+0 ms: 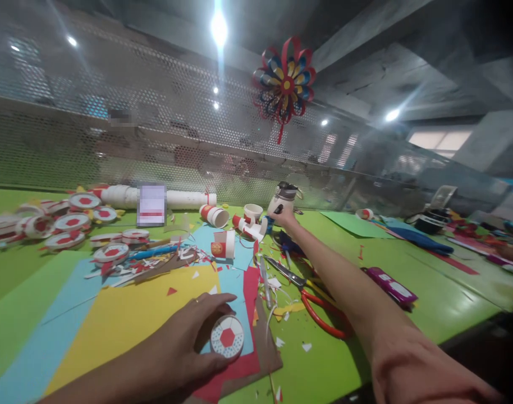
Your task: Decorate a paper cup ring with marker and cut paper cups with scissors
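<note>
My left hand [184, 336] curves around a small round paper cup base [227, 336], white with blue dots and a red hexagon. The thumb presses against its lower edge, while the index finger stretches out above it. Farther back, my right hand [283, 216] reaches to the front of a white bottle with a black lid [285, 193]. Its fingers are closed around a small dark item, too small to name; whether they touch the bottle I cannot tell. Large scissors with red handles [301, 283] lie partly under my right forearm. Beside them lies a slim silver-grey tool [265, 280].
Red-and-white paper cups [214, 215], some cut, stand or lie mid-table. Decorated paper discs [72, 223] cluster on the left, near a long stack of white cups [189, 199]. Yellow paper [147, 303] and scraps cover the front. A purple case [392, 287] lies right.
</note>
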A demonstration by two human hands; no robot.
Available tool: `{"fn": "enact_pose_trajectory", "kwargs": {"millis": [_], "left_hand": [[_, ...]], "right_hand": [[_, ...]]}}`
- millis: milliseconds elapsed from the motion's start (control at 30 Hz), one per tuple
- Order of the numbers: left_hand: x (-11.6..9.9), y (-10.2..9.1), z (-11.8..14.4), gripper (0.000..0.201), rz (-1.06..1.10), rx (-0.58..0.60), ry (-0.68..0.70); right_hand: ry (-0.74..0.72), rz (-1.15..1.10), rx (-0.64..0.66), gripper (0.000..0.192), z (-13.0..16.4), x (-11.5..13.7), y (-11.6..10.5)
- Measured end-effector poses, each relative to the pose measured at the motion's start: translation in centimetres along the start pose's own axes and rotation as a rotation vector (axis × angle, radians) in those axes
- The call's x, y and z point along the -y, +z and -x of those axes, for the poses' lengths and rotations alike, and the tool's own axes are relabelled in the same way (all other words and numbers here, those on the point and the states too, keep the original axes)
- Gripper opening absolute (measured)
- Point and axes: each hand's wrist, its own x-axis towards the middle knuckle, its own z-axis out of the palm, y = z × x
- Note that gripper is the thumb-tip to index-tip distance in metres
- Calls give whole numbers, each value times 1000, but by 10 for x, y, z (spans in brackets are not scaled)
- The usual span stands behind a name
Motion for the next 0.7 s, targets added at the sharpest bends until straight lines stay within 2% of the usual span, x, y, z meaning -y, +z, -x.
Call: {"fn": "enact_pose_trajectory", "kwargs": {"millis": [133,267,433,567,700], "left_hand": [[-8,-7,2,74,25,37,-21],[-11,-10,3,76,14,43,17],[-4,-7,3,78,40,17,74],[-1,-4,2,80,75,-9,69],[-2,-3,3,83,110,-2,56]], "right_hand": [[64,-149,-55,32,3,8,-16],[99,-347,-128,29,15,20,-44],[96,-706,-172,19,65,41,-77],[105,-995,41,34,129,55,-79],[184,-1136,272,41,181,56,-62]]}}
